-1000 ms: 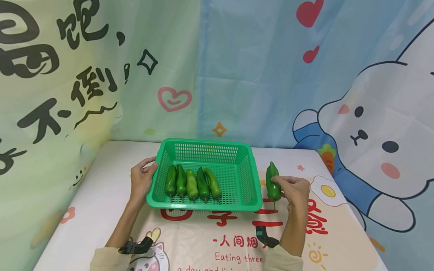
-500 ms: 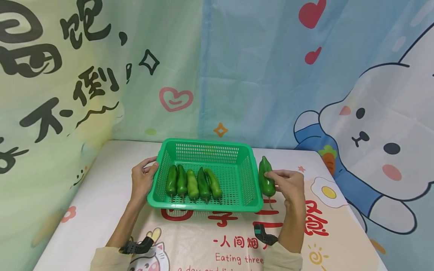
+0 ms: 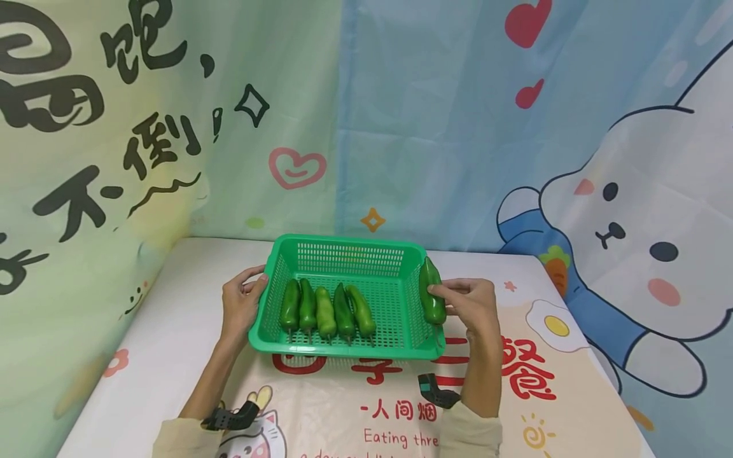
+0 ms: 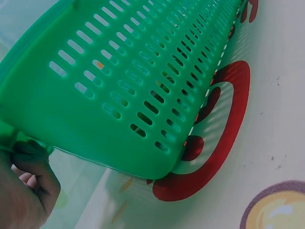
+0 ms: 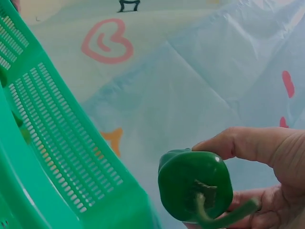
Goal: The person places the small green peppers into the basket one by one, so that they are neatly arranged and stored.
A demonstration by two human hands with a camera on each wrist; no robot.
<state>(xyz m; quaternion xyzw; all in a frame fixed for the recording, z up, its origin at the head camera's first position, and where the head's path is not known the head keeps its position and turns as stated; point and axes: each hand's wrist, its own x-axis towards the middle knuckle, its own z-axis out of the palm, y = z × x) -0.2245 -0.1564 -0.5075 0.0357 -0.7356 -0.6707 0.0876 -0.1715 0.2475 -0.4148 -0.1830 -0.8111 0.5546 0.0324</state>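
A green plastic basket (image 3: 343, 351) with slotted walls stands on the table, and several green peppers (image 3: 325, 312) lie side by side in its left half, stems toward the person. At the basket's left rim my left hand (image 3: 240, 302) grips the edge; in the left wrist view its fingers (image 4: 35, 164) curl at the rim. Between thumb and fingers, my right hand (image 3: 469, 305) pinches another green pepper (image 3: 432, 292), which overlaps the basket's right rim in the head view. The right wrist view shows this pepper (image 5: 190, 183) stem end first, beside the basket wall (image 5: 62, 129).
A printed cloth (image 3: 401, 413) with red characters covers the table (image 3: 154, 318). Behind the table hangs a curtain (image 3: 401, 159) with a cartoon rabbit and hearts. Black straps (image 3: 231, 416) sit around both wrists.
My right hand has moved left with the pepper, from beside the basket to over its right rim. The left hand and the basket have stayed in place.
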